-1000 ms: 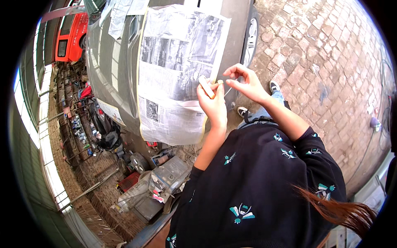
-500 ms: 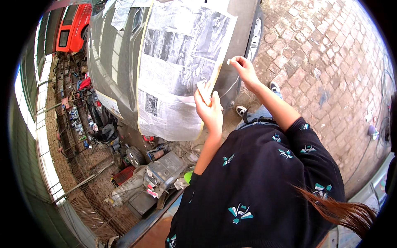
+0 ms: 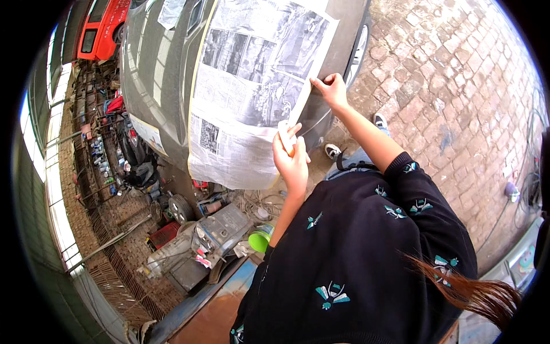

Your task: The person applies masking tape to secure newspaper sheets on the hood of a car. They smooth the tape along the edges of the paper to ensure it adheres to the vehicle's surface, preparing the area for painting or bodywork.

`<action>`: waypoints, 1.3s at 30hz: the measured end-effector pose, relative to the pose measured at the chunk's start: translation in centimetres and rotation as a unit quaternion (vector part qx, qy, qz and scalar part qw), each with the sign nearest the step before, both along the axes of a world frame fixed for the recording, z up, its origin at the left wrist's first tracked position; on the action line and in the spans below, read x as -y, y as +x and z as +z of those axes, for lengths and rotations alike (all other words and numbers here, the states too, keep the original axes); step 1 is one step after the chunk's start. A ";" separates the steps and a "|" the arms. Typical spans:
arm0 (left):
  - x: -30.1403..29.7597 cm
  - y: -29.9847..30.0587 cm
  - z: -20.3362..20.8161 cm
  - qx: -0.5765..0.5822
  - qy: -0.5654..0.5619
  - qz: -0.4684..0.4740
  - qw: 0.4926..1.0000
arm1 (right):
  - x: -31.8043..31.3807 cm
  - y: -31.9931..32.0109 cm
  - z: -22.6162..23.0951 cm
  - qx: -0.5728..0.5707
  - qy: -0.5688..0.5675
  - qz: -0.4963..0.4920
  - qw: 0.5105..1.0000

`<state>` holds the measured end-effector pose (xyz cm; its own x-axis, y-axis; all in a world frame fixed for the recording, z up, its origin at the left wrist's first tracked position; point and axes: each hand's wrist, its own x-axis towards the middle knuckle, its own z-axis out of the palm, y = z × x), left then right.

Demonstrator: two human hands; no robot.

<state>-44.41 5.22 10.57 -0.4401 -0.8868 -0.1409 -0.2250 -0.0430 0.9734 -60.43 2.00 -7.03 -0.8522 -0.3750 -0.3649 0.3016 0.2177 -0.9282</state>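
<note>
From the left hand (image 3: pixel 293 163), holding a tape roll (image 3: pixel 284 134), a pale strip (image 3: pixel 302 105) slanted forward and rightward to the pinching right hand (image 3: pixel 333 92).

Bright, even light covers the brick paving (image 3: pixel 452 103); pale reflections streak the gray car panel (image 3: pixel 175 114); fisheye distortion curves straight edges toward black corners.

matt creased newspaper (image 3: pixel 232 97), glossy metal car body (image 3: pixel 153 86), rough stone paving (image 3: pixel 441 109), cloth sweater (image 3: pixel 366 252)

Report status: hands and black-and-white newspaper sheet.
Left hand: holding round cream tape roll. Right hand: pinched at right edge of newspaper sheet. Sheet lying over grey car bodywork.
</note>
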 end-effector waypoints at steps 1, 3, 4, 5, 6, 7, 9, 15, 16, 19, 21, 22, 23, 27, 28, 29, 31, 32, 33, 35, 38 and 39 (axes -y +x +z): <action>0.0 0.4 0.0 -0.003 0.012 -0.005 1.000 | -0.2 -0.7 -0.3 0.064 -0.014 0.008 0.998; -0.3 1.3 -0.3 -0.006 0.037 -0.027 0.999 | -0.6 -1.5 -0.9 0.089 -0.055 0.028 0.994; -0.3 1.6 -0.3 -0.007 0.046 -0.039 0.998 | -0.6 -1.7 -0.7 0.102 -0.079 0.036 0.991; -0.8 1.5 0.1 0.007 0.034 -0.048 0.998 | -0.8 -1.4 -0.2 0.053 -0.062 0.030 0.996; -0.8 1.9 0.0 -0.002 0.038 -0.060 0.997 | -0.6 -1.4 -0.1 0.032 -0.040 0.039 0.998; -1.0 2.4 -0.3 -0.009 0.044 -0.070 0.997 | -0.5 -1.1 -0.2 0.013 -0.015 0.050 0.999; -1.2 3.0 -0.4 -0.001 0.076 -0.074 0.994 | -0.7 -1.7 -0.3 0.033 -0.020 0.056 0.998; -1.7 4.7 -0.4 0.025 0.023 -0.162 0.986 | -3.9 -2.8 -0.2 0.089 -0.113 0.164 0.976; -1.9 5.2 -0.8 0.032 0.017 -0.166 0.985 | -5.3 -2.0 1.9 0.073 -0.153 0.225 0.959; -1.9 6.1 -1.6 0.028 0.015 -0.168 0.985 | -8.4 -0.2 6.9 0.140 -0.226 0.420 0.868; -2.0 6.1 -1.7 0.035 -0.004 -0.172 0.984 | -9.2 0.6 7.8 0.123 -0.265 0.449 0.844; -1.9 6.0 -1.4 0.046 -0.017 -0.174 0.983 | -9.4 0.8 8.5 0.114 -0.279 0.459 0.836; -1.9 6.0 -1.3 0.058 -0.031 -0.176 0.982 | -9.6 1.0 9.1 0.109 -0.285 0.466 0.831; -1.7 6.2 -1.7 0.064 -0.084 -0.176 0.979 | -10.0 1.6 10.8 0.079 -0.278 0.468 0.835; -1.7 6.3 -1.7 0.072 -0.107 -0.180 0.975 | -10.0 1.6 11.0 0.044 -0.266 0.471 0.840; -1.7 6.3 -1.7 0.079 -0.130 -0.184 0.971 | -10.0 1.6 11.1 0.008 -0.253 0.473 0.844; -1.8 6.3 -1.6 0.085 -0.132 -0.177 0.972 | -9.9 1.5 11.3 -0.094 -0.232 0.478 0.842; -1.8 6.4 -1.5 0.089 -0.133 -0.173 0.972 | -9.8 1.3 11.2 -0.160 -0.222 0.480 0.833; -1.9 6.4 -1.5 0.094 -0.128 -0.167 0.973 | -9.7 1.2 11.3 -0.225 -0.211 0.480 0.821; -2.1 6.5 -1.8 0.100 -0.115 -0.154 0.976 | -9.6 1.3 11.4 -0.261 -0.208 0.476 0.813; -2.3 6.5 -1.6 0.103 -0.114 -0.153 0.976 | -9.5 1.5 11.8 -0.292 -0.196 0.472 0.808; -2.4 6.5 -1.5 0.108 -0.107 -0.145 0.978 | -9.5 1.6 11.9 -0.298 -0.190 0.471 0.808</action>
<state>-37.96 7.60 9.03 -0.6584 -0.7481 -0.0833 -0.3992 0.2532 0.8812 -58.82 11.54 4.87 -0.1042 -0.9482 0.3001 -0.3569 -0.2460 -0.9012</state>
